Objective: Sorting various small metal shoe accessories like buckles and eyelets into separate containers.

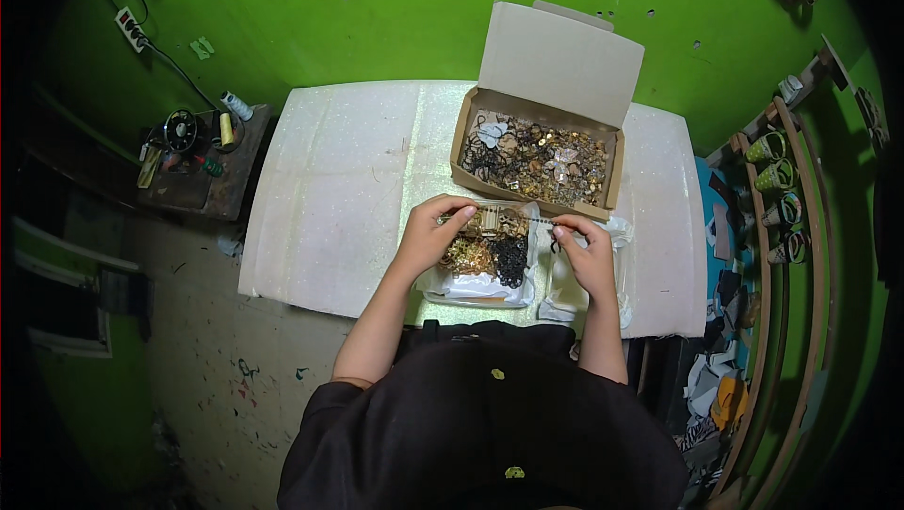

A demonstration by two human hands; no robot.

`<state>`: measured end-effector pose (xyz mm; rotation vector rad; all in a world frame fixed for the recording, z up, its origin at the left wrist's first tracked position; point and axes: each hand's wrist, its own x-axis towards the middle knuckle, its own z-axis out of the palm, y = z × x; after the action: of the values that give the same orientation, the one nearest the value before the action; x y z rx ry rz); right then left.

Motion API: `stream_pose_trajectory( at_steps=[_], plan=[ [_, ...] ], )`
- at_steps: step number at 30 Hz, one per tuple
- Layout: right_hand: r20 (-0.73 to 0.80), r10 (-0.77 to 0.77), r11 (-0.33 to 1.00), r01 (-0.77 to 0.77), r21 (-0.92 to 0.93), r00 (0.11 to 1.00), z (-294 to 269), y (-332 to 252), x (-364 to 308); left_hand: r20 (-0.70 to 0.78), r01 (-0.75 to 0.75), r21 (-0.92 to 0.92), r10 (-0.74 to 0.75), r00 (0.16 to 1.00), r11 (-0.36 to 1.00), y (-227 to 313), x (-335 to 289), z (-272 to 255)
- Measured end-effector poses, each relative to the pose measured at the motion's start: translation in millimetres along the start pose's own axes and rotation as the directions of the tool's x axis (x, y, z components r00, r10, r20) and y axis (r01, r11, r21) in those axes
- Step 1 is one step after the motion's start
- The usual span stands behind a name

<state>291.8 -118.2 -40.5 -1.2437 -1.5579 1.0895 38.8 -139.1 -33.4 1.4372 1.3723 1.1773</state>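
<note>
My left hand [433, 233] and my right hand [589, 258] each pinch an end of a thin dark chain [524, 218], stretched between them. It hangs over a clear plastic container [480, 301] lined with white plastic. Inside it sit a heap of gold-coloured pieces [465, 256], a heap of black rings or links [509, 261] and some pale gold bars [490, 221]. Just beyond my hands stands an open cardboard box [617, 171] full of mixed metal trimmings [546, 161]. The chain is too fine to make out its exact kind.
Another clear tray with white plastic [563, 293] lies under my right forearm. All this rests on a pale, glittery table [330, 190] against a green wall. At left, a small dark stand [188, 185] holds thread spools [226, 129]. Sandals [777, 176] hang on a wooden rack at right.
</note>
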Motion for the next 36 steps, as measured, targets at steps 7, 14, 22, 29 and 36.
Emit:
stream_pose_trajectory(
  at_steps=[7, 14, 22, 29, 36],
  plan=[
    [0.039, -0.026, 1.0, 0.026, 0.01, 0.999, 6.0, -1.6, -1.2, -0.038, -0.102, 0.005, 0.102, 0.994, 0.995, 10.0, -1.4, -1.0],
    [0.14, 0.001, 0.999, -0.006, 0.035, 0.99, 28.3, 14.1, 0.8, -0.041, -0.121, -0.055, 0.119, 0.992, 0.991, 9.0, -0.4, 0.4],
    [0.147, 0.05, 0.999, -0.048, -0.015, 0.988, 34.2, 43.5, 0.1, 0.014, -0.1, -0.034, 0.101, 0.995, 0.994, 8.7, -1.6, 6.4],
    [0.14, 0.112, 0.985, -0.091, -0.147, 0.984, 28.8, 47.6, -3.9, 0.066, -0.098, -0.005, 0.098, 0.993, 0.995, 3.8, -2.4, 12.6],
    [0.224, 0.096, 0.98, -0.052, -0.193, 0.97, 23.0, 40.6, -5.1, 0.082, -0.113, -0.008, 0.114, 0.99, 0.994, 7.0, -0.3, 14.3]
  ],
)
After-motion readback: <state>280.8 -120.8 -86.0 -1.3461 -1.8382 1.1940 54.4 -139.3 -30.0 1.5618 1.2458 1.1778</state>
